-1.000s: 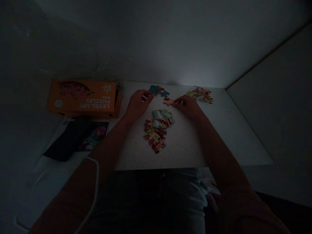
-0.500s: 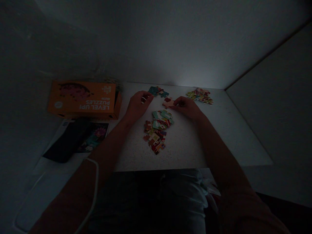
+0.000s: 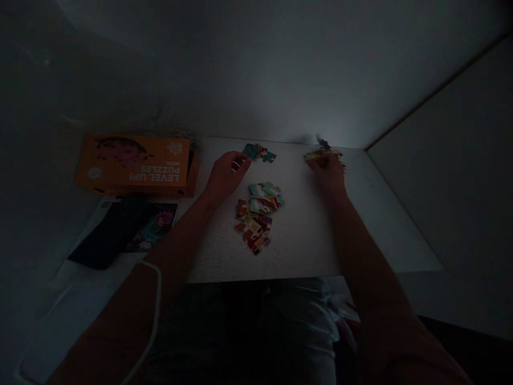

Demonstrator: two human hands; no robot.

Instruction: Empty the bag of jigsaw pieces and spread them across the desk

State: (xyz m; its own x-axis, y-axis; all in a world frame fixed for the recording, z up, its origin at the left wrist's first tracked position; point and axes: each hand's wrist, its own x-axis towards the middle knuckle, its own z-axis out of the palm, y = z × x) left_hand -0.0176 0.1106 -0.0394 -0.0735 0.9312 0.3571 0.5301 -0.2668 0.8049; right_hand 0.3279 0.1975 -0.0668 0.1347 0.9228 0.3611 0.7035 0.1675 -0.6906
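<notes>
The scene is very dark. A heap of loose, colourful puzzle pieces (image 3: 258,216) lies mid-table on the white table (image 3: 304,240). My left hand (image 3: 225,175) rests left of it, fingers curled, with something small and pale at the fingertips. Just past those fingers sits a small teal cluster of joined pieces (image 3: 259,152). My right hand (image 3: 329,171) is stretched to the far right pile of pieces (image 3: 325,154) by the wall; it is blurred and covers part of that pile, so its grip is unclear.
An orange puzzle box (image 3: 136,164) lies at the far left. In front of it are a dark flat object (image 3: 106,232) and a printed picture sheet (image 3: 154,224). A wall runs along the back and right. My lap is below the near table edge.
My right hand left the middle, where it held a pinkish piece, and moved right and back to the far pile. That piece is gone from the middle. The left hand barely moved.
</notes>
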